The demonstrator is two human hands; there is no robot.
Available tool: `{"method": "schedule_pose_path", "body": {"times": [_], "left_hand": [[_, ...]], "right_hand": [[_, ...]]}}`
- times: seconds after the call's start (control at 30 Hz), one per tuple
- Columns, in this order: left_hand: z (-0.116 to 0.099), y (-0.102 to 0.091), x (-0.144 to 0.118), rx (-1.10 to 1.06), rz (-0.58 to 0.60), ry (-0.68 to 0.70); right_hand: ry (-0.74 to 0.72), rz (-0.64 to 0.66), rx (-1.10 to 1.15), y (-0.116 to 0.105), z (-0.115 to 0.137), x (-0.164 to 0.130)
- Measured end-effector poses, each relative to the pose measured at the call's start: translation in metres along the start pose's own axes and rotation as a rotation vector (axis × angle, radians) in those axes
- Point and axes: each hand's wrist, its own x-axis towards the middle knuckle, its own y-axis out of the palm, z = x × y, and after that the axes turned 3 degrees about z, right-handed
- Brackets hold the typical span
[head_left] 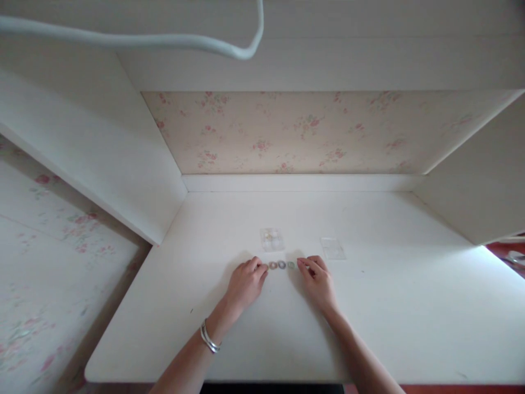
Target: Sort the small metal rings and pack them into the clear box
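Left hand (246,283) and right hand (316,280) are resting curled on the desk (385,323) — fingertips flanking a row of small rings (281,265) — apparently pinching nothing.

Three small rings (281,265) in a row; two clear packets, at twelve (272,239) and two o'clock (332,248); one bracelet (209,339).

white desk (394,328) | floral wallpaper (287,131) | white cable (164,41) overhead | empty clear packet (333,248)

Small round rings (281,265), grey and greenish, lie flat in a short row on the white desk (410,328).
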Motion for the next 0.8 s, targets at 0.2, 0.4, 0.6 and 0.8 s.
{"method": "schedule_pose_path", "body": {"times": [0.2,0.4,0.6,0.8], "left_hand": [[-0.005,0.002,-0.001,-0.071,0.002,-0.035],[-0.005,-0.003,-0.001,-0.356,-0.055,-0.118],[0.006,-0.007,0.016,-0.407,-0.131,-0.159],[0.017,-0.011,0.052,-0.360,-0.181,-0.109]], "right_hand": [[0.002,-0.006,0.023,-0.001,0.000,0.001],[-0.002,-0.006,0.060,-0.002,-0.003,0.001],[-0.002,0.006,0.077,-0.002,-0.003,0.002],[-0.020,-0.009,0.087,-0.002,-0.005,0.004]]}}
